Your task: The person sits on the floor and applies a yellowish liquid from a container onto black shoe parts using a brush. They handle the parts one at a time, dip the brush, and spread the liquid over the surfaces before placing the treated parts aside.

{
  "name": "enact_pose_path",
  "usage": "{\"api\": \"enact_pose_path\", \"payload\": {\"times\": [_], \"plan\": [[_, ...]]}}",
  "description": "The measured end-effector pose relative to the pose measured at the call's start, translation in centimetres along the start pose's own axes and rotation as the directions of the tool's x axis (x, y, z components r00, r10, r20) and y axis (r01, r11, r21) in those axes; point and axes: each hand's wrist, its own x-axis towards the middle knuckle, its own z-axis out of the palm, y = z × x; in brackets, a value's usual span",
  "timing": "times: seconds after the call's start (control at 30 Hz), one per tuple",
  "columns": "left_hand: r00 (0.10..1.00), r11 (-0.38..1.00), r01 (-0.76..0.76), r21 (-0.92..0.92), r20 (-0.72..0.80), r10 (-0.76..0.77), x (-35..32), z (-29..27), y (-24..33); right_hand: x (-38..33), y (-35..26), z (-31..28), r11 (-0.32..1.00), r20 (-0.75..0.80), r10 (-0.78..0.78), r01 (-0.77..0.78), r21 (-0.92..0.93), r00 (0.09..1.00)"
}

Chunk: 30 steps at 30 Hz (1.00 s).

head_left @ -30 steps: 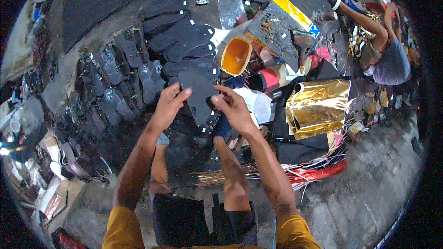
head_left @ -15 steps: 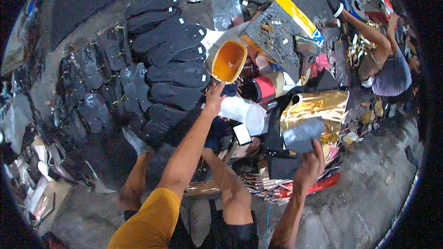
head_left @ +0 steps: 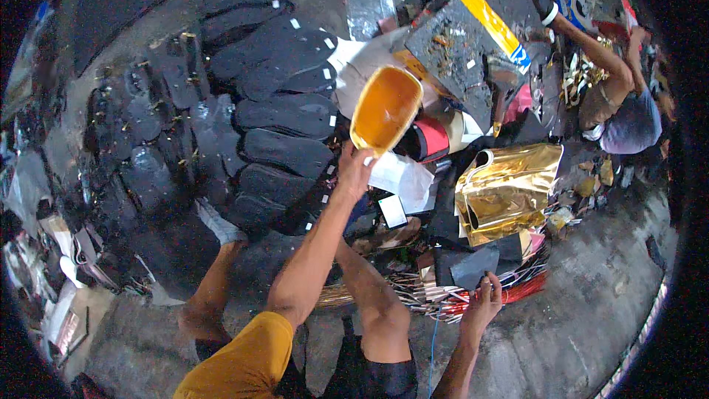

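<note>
Oblong amber-filled tub (head_left: 361,109) is just beyond the nearer left hand (head_left: 356,171), which pinches its near end, long axis running away and slightly right; right hand (head_left: 481,304) is well apart, fingertips at a grey sheet (head_left: 473,267), can't tell if pinching.

The tub (head_left: 362,143) has a pale yellow rim and amber-orange contents (head_left: 390,103); the scrap (head_left: 473,267) near right is dark grey. At left, the soles (head_left: 286,114) are black, dotted with white tags (head_left: 333,120). Rightward, the foil (head_left: 509,192) is gold, the strips (head_left: 524,288) red, the strap-like band (head_left: 487,18) farther off yellow and blue. The near sleeve (head_left: 247,358) is mustard.
</note>
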Motion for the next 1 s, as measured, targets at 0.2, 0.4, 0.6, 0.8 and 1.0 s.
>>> {"api": "enact_pose_path", "payload": {"times": [0.2,0.4,0.6,0.8,1.0], "plan": [[0.999,0.996,0.028,-0.087,0.023,-0.026,-15.6,1.8,7.9,-5.5,-1.2,-1.6,0.995,-0.076,-0.101,0.099,-0.021,0.992],[0.953,0.744,-0.283,0.605,0.268,0.144,-36.8,3.2,30.7,-11.1,-1.1,-4.3,0.997,0.085,-0.073,0.073,-0.003,0.994],[0.929,0.944,-0.317,0.089,0.229,0.29,-51.2,-4.1,49.7,-17.5,-9.6,1.6,0.948,0.119,-0.318,0.314,0.053,0.941],[0.818,0.791,-0.575,0.208,0.124,0.562,-61.3,-7.1,65.6,-19.4,-10.9,9.1,0.889,-0.046,-0.411,0.389,-0.24,0.91],[0.762,0.777,-0.623,0.097,-0.151,0.63,-66.6,-13.5,77.3,-32.1,-16.9,16.4,0.697,0.202,-0.357,0.404,-0.593,0.912]]}}
